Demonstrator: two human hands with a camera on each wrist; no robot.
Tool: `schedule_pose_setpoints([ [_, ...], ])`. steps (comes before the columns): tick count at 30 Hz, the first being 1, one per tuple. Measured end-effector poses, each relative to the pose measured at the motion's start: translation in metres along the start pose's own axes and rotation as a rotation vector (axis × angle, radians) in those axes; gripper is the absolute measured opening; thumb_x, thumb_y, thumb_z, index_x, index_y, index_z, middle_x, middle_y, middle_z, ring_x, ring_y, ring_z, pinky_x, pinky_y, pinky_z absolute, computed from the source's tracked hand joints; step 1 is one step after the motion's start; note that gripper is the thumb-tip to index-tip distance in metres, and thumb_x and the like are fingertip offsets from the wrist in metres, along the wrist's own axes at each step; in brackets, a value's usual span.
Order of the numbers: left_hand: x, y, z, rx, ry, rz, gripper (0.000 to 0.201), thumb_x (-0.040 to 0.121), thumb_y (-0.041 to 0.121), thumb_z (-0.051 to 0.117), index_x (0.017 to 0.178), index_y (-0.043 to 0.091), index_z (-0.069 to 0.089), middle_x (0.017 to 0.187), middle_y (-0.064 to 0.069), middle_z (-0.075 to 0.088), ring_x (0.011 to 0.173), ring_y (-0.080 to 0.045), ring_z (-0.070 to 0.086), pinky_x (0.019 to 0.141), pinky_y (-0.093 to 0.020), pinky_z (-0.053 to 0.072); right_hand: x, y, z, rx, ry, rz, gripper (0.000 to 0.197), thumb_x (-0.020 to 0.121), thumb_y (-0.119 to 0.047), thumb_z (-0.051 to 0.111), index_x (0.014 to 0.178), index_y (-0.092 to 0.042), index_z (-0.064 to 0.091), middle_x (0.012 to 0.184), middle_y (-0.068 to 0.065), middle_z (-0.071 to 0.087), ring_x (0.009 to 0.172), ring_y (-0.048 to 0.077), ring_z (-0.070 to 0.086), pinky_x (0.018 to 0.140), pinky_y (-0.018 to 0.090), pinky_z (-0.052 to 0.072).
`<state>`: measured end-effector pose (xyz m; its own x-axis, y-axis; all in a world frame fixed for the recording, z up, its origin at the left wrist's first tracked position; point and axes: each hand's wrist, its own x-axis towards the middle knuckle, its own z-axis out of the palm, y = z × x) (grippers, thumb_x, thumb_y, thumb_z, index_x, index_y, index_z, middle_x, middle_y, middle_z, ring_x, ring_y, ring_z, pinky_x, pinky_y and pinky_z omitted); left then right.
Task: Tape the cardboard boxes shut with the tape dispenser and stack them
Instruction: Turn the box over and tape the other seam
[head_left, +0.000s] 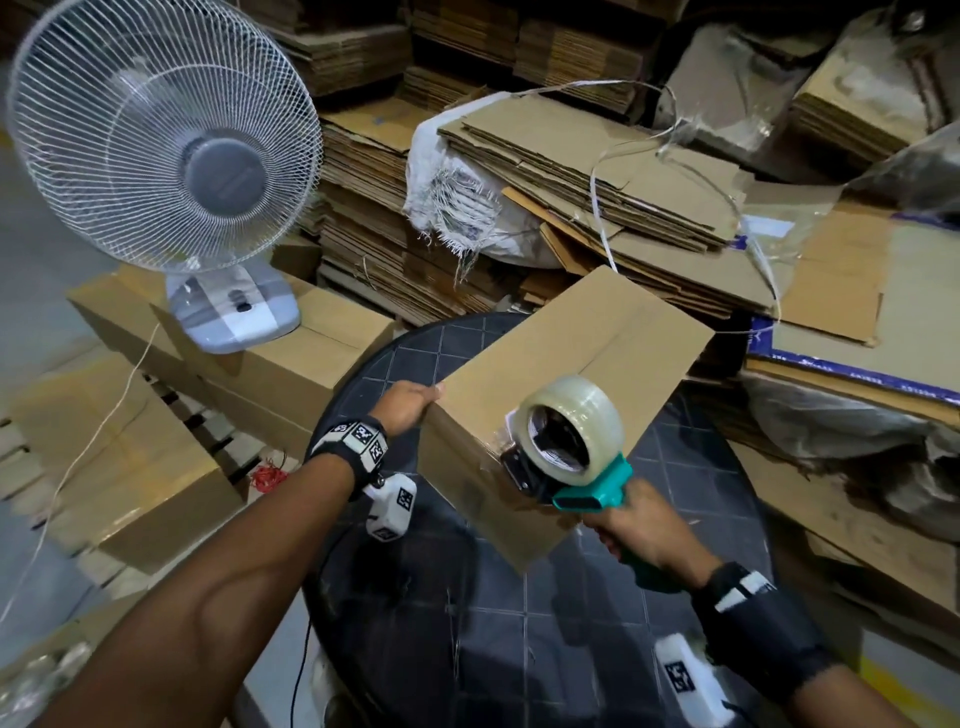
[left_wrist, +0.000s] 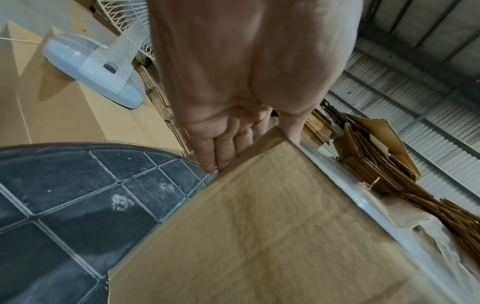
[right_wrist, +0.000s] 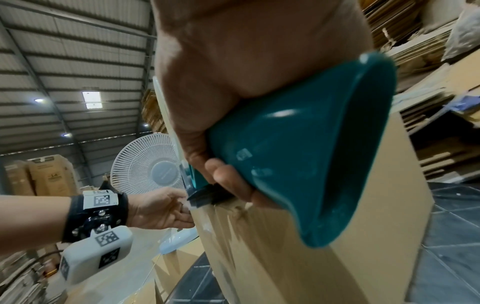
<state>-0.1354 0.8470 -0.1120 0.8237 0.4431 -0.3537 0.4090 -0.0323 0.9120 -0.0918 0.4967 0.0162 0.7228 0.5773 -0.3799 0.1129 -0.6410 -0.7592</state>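
A brown cardboard box (head_left: 571, 338) stands tilted on the round black table (head_left: 519, 649), flaps closed. My left hand (head_left: 410, 402) holds its left corner, fingers (left_wrist: 223, 148) flat along the side and thumb over the edge. My right hand (head_left: 644, 535) grips the handle of the teal tape dispenser (head_left: 592, 493), which carries a roll of clear tape (head_left: 571, 421). The dispenser's black blade end (right_wrist: 205, 195) presses on the box's near end face, where a glossy strip of tape (head_left: 467, 467) lies. In the right wrist view the tape looks wrinkled below the blade.
A white table fan (head_left: 166, 140) stands on closed cardboard boxes (head_left: 291, 364) to the left. Another closed box (head_left: 130, 467) sits lower left. Stacks of flattened cardboard (head_left: 597, 171) fill the back and right, with loose white strapping over them.
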Motion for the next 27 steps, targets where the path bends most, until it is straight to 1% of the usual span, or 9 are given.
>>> schedule_pose_setpoints([
  [3,-0.014,0.012,0.004,-0.032,0.044,-0.005,0.042,0.086,0.050,0.063,0.074,0.014,0.079,0.094,-0.012,0.076,0.098,-0.033,0.070,0.101,-0.055,0.049,0.000,0.007,0.002,-0.056,0.042,-0.018,0.020,0.085,-0.018,0.072,0.071,-0.013,0.060,0.051,-0.003,0.056,0.044,0.012,0.049,0.046,0.028,0.042],
  [5,-0.007,0.007,0.004,-0.037,0.065,-0.028,0.040,0.084,0.051,0.066,0.067,0.017,0.079,0.090,-0.012,0.075,0.095,-0.033,0.069,0.100,-0.055,0.047,0.001,0.007,0.003,-0.040,0.047,-0.014,0.025,0.085,-0.024,0.074,0.068,-0.015,0.058,0.048,-0.004,0.055,0.043,0.012,0.048,0.047,0.029,0.040],
  [7,-0.010,0.015,0.005,-0.002,0.081,-0.045,0.049,0.078,0.055,0.067,0.073,0.008,0.079,0.094,-0.019,0.074,0.098,-0.039,0.069,0.099,-0.056,0.048,0.000,0.005,0.003,0.005,0.043,-0.013,0.029,0.085,-0.027,0.076,0.066,-0.014,0.058,0.048,-0.004,0.053,0.044,0.014,0.045,0.045,0.028,0.037],
  [10,-0.031,0.039,0.010,0.200,0.107,0.017,0.052,0.099,0.041,0.057,0.090,-0.008,0.072,0.096,-0.026,0.072,0.094,-0.039,0.068,0.082,-0.041,0.048,-0.003,0.000,0.001,-0.026,0.037,-0.021,0.027,0.084,-0.029,0.074,0.066,-0.015,0.059,0.048,-0.005,0.054,0.045,0.014,0.046,0.047,0.028,0.040],
  [12,-0.039,0.043,0.013,0.327,0.160,0.109,0.044,0.103,0.033,0.053,0.092,-0.004,0.073,0.093,-0.019,0.072,0.089,-0.032,0.066,0.073,-0.033,0.041,-0.004,0.000,0.001,-0.062,0.032,-0.016,0.024,0.084,-0.029,0.073,0.068,-0.017,0.060,0.049,-0.005,0.055,0.046,0.014,0.049,0.049,0.030,0.042],
  [14,-0.043,0.042,0.014,0.338,0.197,0.125,0.042,0.102,0.034,0.055,0.088,-0.001,0.075,0.087,-0.015,0.071,0.084,-0.027,0.064,0.072,-0.029,0.038,-0.005,0.002,0.000,-0.053,0.030,-0.008,0.022,0.083,-0.029,0.072,0.070,-0.016,0.061,0.051,-0.004,0.056,0.049,0.016,0.049,0.050,0.031,0.042],
  [17,-0.040,0.037,0.011,0.313,0.211,0.103,0.050,0.099,0.039,0.059,0.073,-0.002,0.070,0.072,-0.016,0.066,0.071,-0.027,0.059,0.066,-0.031,0.035,-0.008,0.001,0.000,-0.058,0.024,-0.011,0.021,0.081,-0.029,0.072,0.069,-0.015,0.061,0.052,-0.002,0.057,0.049,0.018,0.050,0.051,0.033,0.043],
  [20,-0.038,0.038,0.008,0.285,0.203,0.086,0.052,0.097,0.038,0.063,0.055,0.008,0.055,0.058,-0.010,0.049,0.060,-0.023,0.045,0.063,-0.033,0.029,-0.014,0.001,-0.003,-0.135,0.043,-0.004,0.022,0.084,-0.019,0.070,0.065,-0.017,0.059,0.050,-0.003,0.057,0.047,0.015,0.052,0.051,0.030,0.044],
  [27,-0.041,0.042,0.013,0.218,0.207,0.030,0.058,0.098,0.027,0.064,0.046,0.015,0.042,0.034,0.010,0.034,0.050,-0.018,0.033,0.056,-0.033,0.023,-0.038,0.031,-0.023,-0.144,0.049,0.050,0.013,0.084,-0.007,0.069,0.073,-0.012,0.063,0.052,-0.001,0.060,0.047,0.012,0.053,0.047,0.028,0.044],
])
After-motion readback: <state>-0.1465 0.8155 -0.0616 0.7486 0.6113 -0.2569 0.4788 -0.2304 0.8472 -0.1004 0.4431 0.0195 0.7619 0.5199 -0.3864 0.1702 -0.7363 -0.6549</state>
